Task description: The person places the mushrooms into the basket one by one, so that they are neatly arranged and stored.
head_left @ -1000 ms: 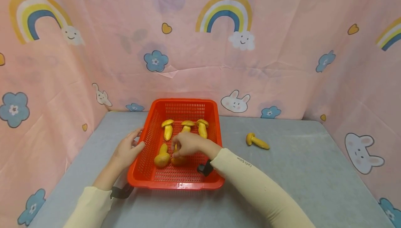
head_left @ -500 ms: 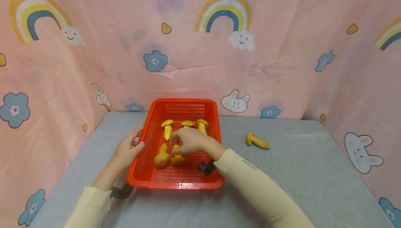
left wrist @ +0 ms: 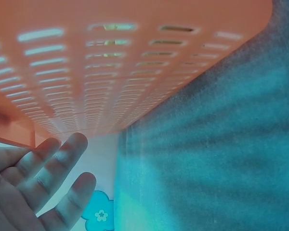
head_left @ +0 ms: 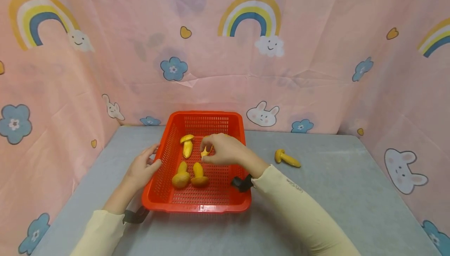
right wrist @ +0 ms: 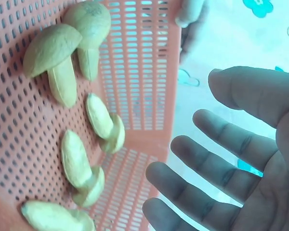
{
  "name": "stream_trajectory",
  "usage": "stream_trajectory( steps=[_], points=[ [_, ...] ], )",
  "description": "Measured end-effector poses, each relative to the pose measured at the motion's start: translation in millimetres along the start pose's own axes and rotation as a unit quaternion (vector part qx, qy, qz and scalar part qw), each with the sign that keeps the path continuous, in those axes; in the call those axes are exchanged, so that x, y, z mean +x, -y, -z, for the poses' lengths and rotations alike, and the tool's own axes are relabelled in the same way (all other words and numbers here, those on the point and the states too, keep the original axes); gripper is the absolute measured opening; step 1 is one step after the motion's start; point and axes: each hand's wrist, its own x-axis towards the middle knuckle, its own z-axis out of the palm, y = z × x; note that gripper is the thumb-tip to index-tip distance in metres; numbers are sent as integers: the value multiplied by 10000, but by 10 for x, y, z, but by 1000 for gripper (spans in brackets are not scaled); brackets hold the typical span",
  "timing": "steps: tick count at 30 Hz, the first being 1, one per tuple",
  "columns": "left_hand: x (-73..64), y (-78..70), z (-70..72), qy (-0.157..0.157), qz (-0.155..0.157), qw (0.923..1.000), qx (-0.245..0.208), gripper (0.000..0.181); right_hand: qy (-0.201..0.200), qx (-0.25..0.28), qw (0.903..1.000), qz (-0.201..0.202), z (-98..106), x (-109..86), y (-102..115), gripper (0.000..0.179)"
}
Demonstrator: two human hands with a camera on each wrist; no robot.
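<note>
A red slotted plastic basket [head_left: 197,208] holds several yellow toy mushrooms, some cap up, with two lower mushrooms [head_left: 181,176] side by side, caps toward the near side. My right hand [head_left: 225,150] hovers over the basket's right half, fingers loosely bent and apart, holding nothing. It covers most of the back mushrooms in the head view; the right wrist view shows a row of three, including a middle mushroom [right wrist: 79,166]. At the basket's left wall is my left hand [head_left: 142,170], fingers extended along the outside and thumb by the rim.
One more mushroom [head_left: 287,158] lies on the grey table [head_left: 316,193], to the right of the basket. A pink printed curtain [head_left: 309,52] encloses the back and sides. Dark wrist camera mounts [head_left: 241,183] stick out by the hands.
My right hand has let go of the lower middle mushroom and moved up and to the right, uncovering it. My left hand has stayed at the basket's side.
</note>
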Motion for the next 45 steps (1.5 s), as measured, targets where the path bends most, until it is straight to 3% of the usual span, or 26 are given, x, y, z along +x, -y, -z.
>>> stream_trajectory(
  steps=[14, 31, 37, 45],
  points=[
    [12, -9, -4, -5, -8, 10000, 35, 58, -534, 426, 9971, -322, 181, -260, -234, 21],
    [6, -38, 27, 54, 92, 9999, -84, 59, -918, 477, 9912, -826, 377, -533, -566, 27],
    [-7, -47, 33, 85, 107, 9999, -100, 60, -1080, 542, 9901, -713, 361, -594, -682, 25],
    [-6, -28, 23, 66, 49, 9999, -66, 59, -1198, 721, 9830, -1186, 308, -685, -899, 20]
  ],
)
